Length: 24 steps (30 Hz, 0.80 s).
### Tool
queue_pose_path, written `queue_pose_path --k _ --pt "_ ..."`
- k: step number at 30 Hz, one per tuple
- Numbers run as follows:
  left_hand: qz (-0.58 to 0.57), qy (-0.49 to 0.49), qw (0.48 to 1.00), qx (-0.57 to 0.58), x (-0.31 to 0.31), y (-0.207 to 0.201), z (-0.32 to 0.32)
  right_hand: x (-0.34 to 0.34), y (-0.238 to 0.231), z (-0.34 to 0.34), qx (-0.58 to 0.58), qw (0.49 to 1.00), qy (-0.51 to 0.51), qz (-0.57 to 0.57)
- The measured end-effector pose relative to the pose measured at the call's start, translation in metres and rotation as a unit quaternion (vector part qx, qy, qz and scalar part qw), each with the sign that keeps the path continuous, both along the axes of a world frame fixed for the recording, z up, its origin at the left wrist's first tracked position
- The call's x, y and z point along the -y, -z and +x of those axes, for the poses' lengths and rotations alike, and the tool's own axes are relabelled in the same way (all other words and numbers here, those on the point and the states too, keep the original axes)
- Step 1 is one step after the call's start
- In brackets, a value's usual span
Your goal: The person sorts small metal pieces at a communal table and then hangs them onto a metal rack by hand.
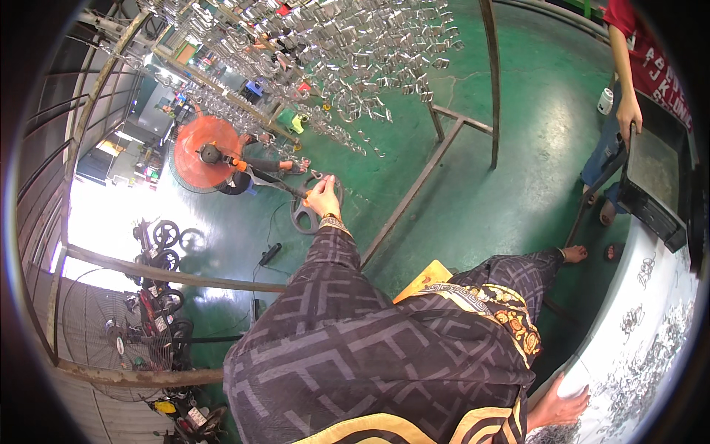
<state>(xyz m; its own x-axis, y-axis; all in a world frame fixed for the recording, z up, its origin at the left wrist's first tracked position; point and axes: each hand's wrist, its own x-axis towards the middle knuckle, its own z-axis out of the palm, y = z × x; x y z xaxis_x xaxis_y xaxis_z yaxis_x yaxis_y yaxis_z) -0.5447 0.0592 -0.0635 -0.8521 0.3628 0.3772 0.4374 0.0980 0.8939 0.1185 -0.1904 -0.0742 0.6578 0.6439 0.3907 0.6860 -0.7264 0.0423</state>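
Observation:
My left hand [324, 198] is stretched out ahead in a dark patterned sleeve, its fingers drawn together. Whatever they hold, if anything, is too small to make out. In the picture it overlaps the pole and round base of a standing fan [211, 153] with orange blades; I cannot tell whether it touches them. Over to the lower right, my right hand [560, 405] lies with fingers apart at the edge of a white tabletop [603, 351]. Small dark or metallic pieces [629, 403] are scattered in clusters there, close to its fingertips.
Rows of small shiny metal parts [347, 44] hang from a metal frame [414, 189]. At right, another person's hand [629, 115] grips a black tray [658, 166] beside the table. A caged fan [111, 333] and several motorbikes [159, 314] stand left, past a rail [177, 277].

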Motion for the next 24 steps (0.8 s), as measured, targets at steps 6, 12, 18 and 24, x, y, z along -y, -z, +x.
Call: queue_pose_path --k 6,12,18,24 --pt "-0.021 0.013 1.000 0.012 0.007 -0.015 0.008 -0.001 -0.002 0.000 -0.005 1.000 0.001 -0.011" --pt "-0.005 0.034 0.999 -0.003 0.006 -0.001 -0.009 -0.001 -0.004 0.000 0.004 1.000 0.003 -0.019" --pt "-0.018 0.008 1.000 -0.018 0.003 -0.011 -0.001 -0.002 -0.006 -0.001 0.001 1.000 0.004 -0.019" --pt "0.000 0.007 0.999 -0.041 0.004 -0.012 -0.003 -0.002 -0.004 -0.003 0.009 1.000 -0.002 -0.005"
